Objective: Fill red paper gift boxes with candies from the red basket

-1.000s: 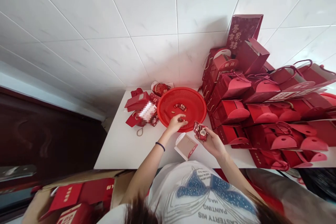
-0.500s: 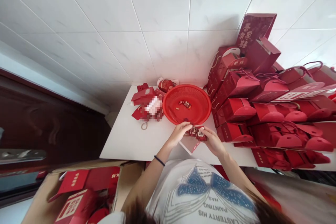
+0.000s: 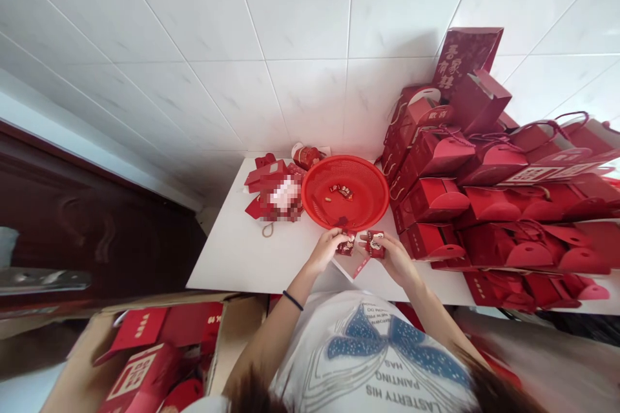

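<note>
Between the fingers of my left hand (image 3: pixel 327 249) is a small dark red packet with pale print (image 3: pixel 345 246). My right hand (image 3: pixel 398 261) pinches a similar small red packet (image 3: pixel 376 245) bearing a white figure. A narrow gap separates the two packets. Both hands are just in front of a red plastic basket (image 3: pixel 314 174), which has a few small wrapped pieces (image 3: pixel 345 191) on its bottom. Below the packets, a white and red flat box or card (image 3: pixel 356 266) lies on the white table (image 3: pixel 227 255).
Stacked red gift boxes (image 3: pixel 489 206) with cord handles fill the right side. Red boxes and paper pieces (image 3: pixel 266 174), partly blurred, lie left of the basket, near a red jar-like item (image 3: pixel 305 156). A cardboard carton (image 3: pixel 242 329) holding red boxes stands at lower left. White tiles rise behind.
The two packets, earlier close together between my hands, are now apart, one in each hand. My right hand has shifted slightly to the right.
</note>
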{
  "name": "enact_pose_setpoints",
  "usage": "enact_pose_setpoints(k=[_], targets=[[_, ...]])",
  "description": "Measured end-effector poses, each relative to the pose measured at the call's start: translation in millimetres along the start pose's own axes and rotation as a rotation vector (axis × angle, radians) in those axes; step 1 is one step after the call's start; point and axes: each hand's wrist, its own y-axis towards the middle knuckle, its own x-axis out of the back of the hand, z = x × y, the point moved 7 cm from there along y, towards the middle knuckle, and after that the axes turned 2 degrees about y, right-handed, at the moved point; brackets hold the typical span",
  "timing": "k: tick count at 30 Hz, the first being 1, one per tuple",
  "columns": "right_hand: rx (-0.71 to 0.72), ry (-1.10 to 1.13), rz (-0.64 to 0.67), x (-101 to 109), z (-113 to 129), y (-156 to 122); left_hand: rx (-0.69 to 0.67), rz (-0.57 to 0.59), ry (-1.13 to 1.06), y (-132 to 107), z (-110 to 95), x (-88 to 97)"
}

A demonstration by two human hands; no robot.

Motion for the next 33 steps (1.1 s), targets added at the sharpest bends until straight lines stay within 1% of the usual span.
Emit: enact_pose_setpoints(k=[8, 12, 16, 18, 21, 24, 27, 30, 33], targets=[[-0.013, 0.031, 0.024, -1.8, -0.1, 1.7, 0.042, -0.028, 0.026, 1.7, 14.3, 1.7], [-0.016, 0.043, 0.031, -2.3, 2.3, 1.9, 0.020, -0.037, 0.054, 3.1, 19.1, 4.3], [-0.019, 0.092, 0.041, -1.9, -1.7, 5.3, -0.017, -0.089, 0.048, 3.2, 18.9, 4.8], [-0.029, 0.116, 0.049, -2.4, -6.4, 7.4, -0.001, -0.070, 0.039, 2.8, 20.7, -0.2], [-0.039, 0.134, 0.089, -5.1, -14.3, 10.4, 0.040, 0.027, 0.020, 2.0, 25.6, -13.2], [-0.044, 0.132, 0.132, -6.8, -21.8, 13.2, 0.002, 0.068, 0.016, 1.8, 25.8, -21.0], [-0.049, 0.151, 0.158, -7.0, -26.2, 15.5, -0.064, 0.058, 0.023, 2.5, 23.2, -21.9], [-0.040, 0.166, 0.180, -7.8, -25.1, 16.1, -0.118, 0.068, 0.036, 2.7, 19.0, -21.4], [-0.022, 0.161, 0.155, -5.6, -20.3, 15.7, -0.145, 0.068, 0.050, 1.8, 14.4, -18.8]])
